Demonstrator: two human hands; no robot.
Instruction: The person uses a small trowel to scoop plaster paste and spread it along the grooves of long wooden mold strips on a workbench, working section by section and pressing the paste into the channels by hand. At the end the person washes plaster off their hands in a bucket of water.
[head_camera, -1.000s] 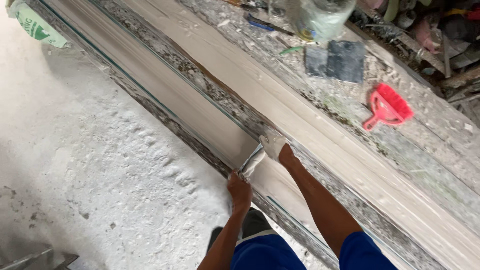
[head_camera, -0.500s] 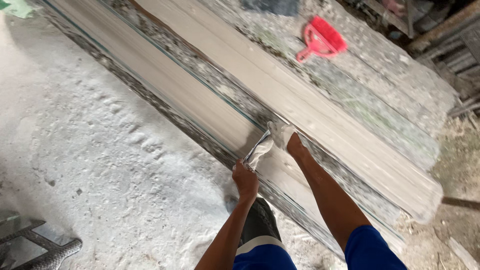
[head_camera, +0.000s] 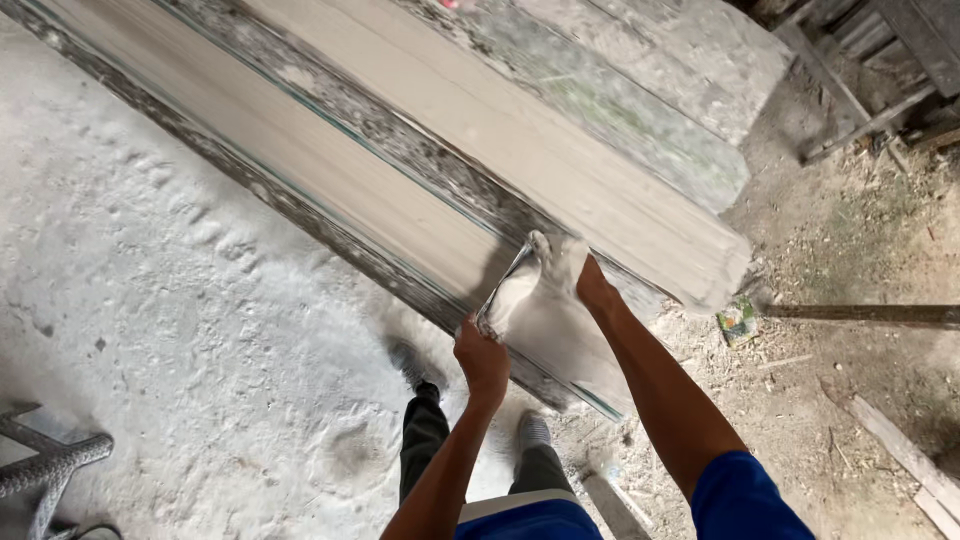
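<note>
Head view, looking straight down: a metal scraper blade (head_camera: 508, 290), thickly coated with white plaster, is seen lying across the near edge of the long moulding bench (head_camera: 330, 190), at the lower end of the pale plaster strip (head_camera: 520, 140) that runs diagonally from upper left to lower right. The blade is spanned between both hands, its lower end at the left hand (head_camera: 482, 358) and its upper end at the right hand (head_camera: 582, 272). A smear of wet white plaster (head_camera: 560, 330) is spread on the bench just beside the blade, between the two forearms.

Both arms are extended forward and upward from the bottom of the frame, the left nearly straight up the picture, the right angled in from the lower right with a blue sleeve at the shoulder. The left hand is closed in a fist round the blade's lower end. The right hand is closed over the upper end, its fingers caked in plaster, so that their exact curl cannot be told.

Below the hands, dark trousers and a shoe (head_camera: 533, 430) are seen on the powder-white floor (head_camera: 150, 330). A steel frame (head_camera: 50, 470) is seen at the lower left corner.
</note>
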